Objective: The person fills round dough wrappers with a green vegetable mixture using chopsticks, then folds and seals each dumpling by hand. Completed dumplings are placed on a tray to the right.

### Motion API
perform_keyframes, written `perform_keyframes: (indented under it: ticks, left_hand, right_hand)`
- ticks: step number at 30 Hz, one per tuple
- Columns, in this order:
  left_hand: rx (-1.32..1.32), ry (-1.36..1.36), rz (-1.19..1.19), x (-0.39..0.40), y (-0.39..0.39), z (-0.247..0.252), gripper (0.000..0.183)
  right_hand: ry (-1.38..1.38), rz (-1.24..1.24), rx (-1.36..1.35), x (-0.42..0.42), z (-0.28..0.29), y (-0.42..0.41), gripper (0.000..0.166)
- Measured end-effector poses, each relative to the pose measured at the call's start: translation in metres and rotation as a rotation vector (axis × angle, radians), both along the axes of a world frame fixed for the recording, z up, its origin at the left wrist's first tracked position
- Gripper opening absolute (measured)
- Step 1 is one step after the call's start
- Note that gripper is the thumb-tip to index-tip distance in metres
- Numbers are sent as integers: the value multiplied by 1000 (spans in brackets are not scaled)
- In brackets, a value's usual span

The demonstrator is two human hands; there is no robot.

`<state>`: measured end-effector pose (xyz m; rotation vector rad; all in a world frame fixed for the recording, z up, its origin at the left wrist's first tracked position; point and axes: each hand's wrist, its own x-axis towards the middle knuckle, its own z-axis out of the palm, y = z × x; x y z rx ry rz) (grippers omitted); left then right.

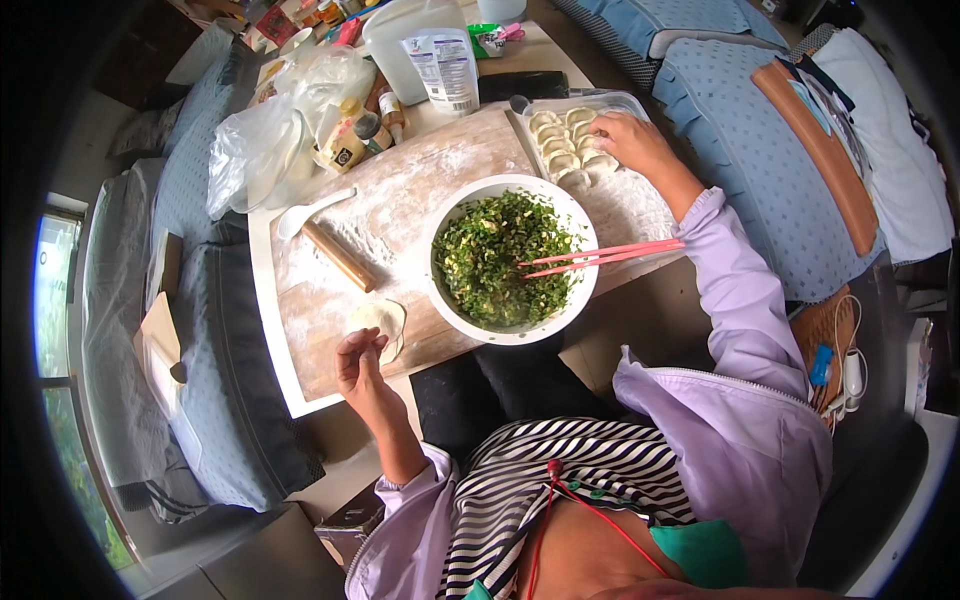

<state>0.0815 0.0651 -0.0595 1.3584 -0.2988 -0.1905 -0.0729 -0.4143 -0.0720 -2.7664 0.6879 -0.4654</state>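
Note:
My right hand [626, 142] reaches over the right column of folded dumplings [560, 150] in a clear plastic tray [630, 101]; whether its fingers grip one, I cannot tell. My left hand [365, 364], thumb and fingertips close together, is raised at the board's near edge. Beside it, round dough wrappers [391, 319] lie on the floured wooden board [442, 161]. A white bowl [587, 300] of chopped green filling [499, 247] stands on the board's near side, with pink chopsticks [615, 255] resting in it. A wooden rolling pin [341, 259] touches a white plastic spoon [307, 214] at left.
Behind the board stand seasoning bottles [371, 131], a clear plastic bag [259, 150] and a large plastic jug [420, 56]. Loose flour [622, 210] covers the tray's near part. Blue-covered seats [735, 150] flank the table on both sides.

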Motion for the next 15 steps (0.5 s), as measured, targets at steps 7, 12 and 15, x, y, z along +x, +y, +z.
perform_keyframes:
  ticks: [7, 12, 15]
  left_hand:
    - [11, 21, 31, 1, 2, -2, 15]
    - [22, 29, 27, 1, 2, -2, 15]
    - [7, 28, 35, 3, 5, -4, 15]
  right_hand:
    - [-26, 79, -81, 3, -6, -5, 18]
    - [-141, 98, -74, -4, -9, -2, 20]
    - [-158, 90, -69, -11, 11, 17, 22]
